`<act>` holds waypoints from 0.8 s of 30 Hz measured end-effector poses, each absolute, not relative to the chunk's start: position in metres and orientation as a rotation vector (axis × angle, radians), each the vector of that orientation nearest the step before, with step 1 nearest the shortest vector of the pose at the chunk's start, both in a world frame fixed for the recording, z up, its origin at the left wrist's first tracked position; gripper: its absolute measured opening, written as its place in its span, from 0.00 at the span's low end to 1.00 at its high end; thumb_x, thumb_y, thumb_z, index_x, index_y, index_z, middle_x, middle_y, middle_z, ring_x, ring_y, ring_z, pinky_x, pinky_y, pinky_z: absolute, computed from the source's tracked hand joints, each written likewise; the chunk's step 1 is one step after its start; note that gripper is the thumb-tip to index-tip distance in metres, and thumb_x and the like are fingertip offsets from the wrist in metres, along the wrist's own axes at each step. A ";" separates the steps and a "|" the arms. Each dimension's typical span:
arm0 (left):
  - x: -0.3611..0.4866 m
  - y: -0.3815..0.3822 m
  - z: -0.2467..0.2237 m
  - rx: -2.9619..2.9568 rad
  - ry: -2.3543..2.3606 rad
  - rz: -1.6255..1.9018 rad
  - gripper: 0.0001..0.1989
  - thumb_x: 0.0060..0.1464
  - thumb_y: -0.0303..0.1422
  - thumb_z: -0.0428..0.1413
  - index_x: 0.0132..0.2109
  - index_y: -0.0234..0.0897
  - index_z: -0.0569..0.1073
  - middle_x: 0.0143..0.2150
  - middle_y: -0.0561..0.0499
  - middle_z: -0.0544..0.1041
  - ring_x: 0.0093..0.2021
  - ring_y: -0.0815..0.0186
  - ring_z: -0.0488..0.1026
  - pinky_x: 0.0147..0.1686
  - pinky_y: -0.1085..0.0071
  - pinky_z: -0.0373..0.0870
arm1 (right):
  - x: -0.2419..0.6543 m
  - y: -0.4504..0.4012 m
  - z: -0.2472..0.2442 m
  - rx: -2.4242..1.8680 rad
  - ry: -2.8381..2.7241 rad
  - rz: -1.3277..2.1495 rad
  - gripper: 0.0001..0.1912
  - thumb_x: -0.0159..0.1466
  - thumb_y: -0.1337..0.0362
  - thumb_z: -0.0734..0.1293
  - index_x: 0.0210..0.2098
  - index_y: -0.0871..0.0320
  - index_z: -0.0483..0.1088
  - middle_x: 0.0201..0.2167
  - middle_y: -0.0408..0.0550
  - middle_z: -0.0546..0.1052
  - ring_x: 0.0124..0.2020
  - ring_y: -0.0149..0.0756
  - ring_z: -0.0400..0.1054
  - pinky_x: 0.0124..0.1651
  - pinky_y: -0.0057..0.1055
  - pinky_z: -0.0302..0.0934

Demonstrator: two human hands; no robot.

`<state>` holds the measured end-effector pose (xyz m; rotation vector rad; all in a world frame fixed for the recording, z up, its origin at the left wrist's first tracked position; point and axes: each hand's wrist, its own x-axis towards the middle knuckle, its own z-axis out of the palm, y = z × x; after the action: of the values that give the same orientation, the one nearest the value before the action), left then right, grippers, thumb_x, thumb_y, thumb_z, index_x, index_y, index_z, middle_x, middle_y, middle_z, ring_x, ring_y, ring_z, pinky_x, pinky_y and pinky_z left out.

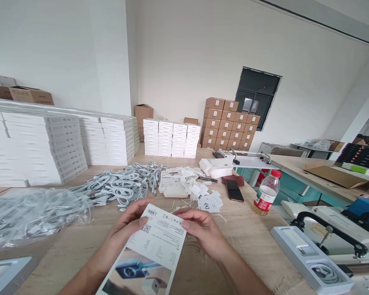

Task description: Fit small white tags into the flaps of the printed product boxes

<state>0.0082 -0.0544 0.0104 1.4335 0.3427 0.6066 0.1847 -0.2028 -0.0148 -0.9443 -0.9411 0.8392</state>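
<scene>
A white printed box sleeve or card [155,239], with a barcode, small text and a picture of a phone and charger, is held over the wooden table. My left hand [127,225] grips its upper left edge, thumb on the printed face. At the upper right corner, my right hand [204,231] pinches it between thumb and fingers. Beyond the hands lie a pile of white paper pieces [199,188] and a heap of coiled white cables [126,184].
Bagged cables [37,213] lie left, before stacked white boxes [46,147]. A phone [234,190] and a red-capped bottle [267,192] stand right. An open tray [310,260] holds a charger and cable. Brown cartons [226,125] are stacked behind.
</scene>
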 end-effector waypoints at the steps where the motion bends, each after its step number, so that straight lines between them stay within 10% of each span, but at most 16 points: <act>1: 0.007 -0.054 0.010 1.454 0.348 0.597 0.20 0.54 0.42 0.59 0.53 0.46 0.69 0.40 0.52 0.74 0.36 0.63 0.72 0.32 0.72 0.68 | 0.184 -0.202 -0.015 -0.979 -0.920 0.849 0.12 0.56 0.55 0.75 0.36 0.53 0.79 0.45 0.47 0.79 0.42 0.37 0.73 0.42 0.32 0.66; 10: 0.005 -0.054 0.006 1.593 0.319 0.661 0.18 0.57 0.44 0.58 0.52 0.45 0.69 0.42 0.51 0.73 0.38 0.61 0.72 0.33 0.71 0.71 | 0.175 -0.203 -0.017 -1.191 -1.081 0.653 0.21 0.63 0.47 0.67 0.50 0.50 0.76 0.43 0.48 0.81 0.44 0.41 0.72 0.48 0.39 0.65; 16: 0.005 -0.046 0.017 1.637 0.332 0.463 0.32 0.59 0.43 0.57 0.67 0.50 0.55 0.50 0.46 0.76 0.45 0.55 0.75 0.41 0.63 0.74 | 0.180 -0.204 -0.014 -1.195 -1.005 0.461 0.20 0.64 0.48 0.67 0.50 0.49 0.76 0.47 0.48 0.80 0.47 0.44 0.73 0.51 0.42 0.66; 24: 0.010 -0.043 0.023 1.683 0.096 0.342 0.20 0.59 0.38 0.58 0.58 0.41 0.72 0.54 0.45 0.77 0.51 0.53 0.74 0.52 0.59 0.69 | 0.187 -0.207 -0.007 -1.209 -0.975 0.532 0.28 0.60 0.49 0.71 0.57 0.51 0.71 0.54 0.49 0.76 0.52 0.45 0.72 0.53 0.41 0.68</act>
<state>0.0095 -0.0425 0.0229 1.6826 0.0959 0.3416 0.1868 -0.2071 -0.0066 -1.2086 -0.9753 0.5318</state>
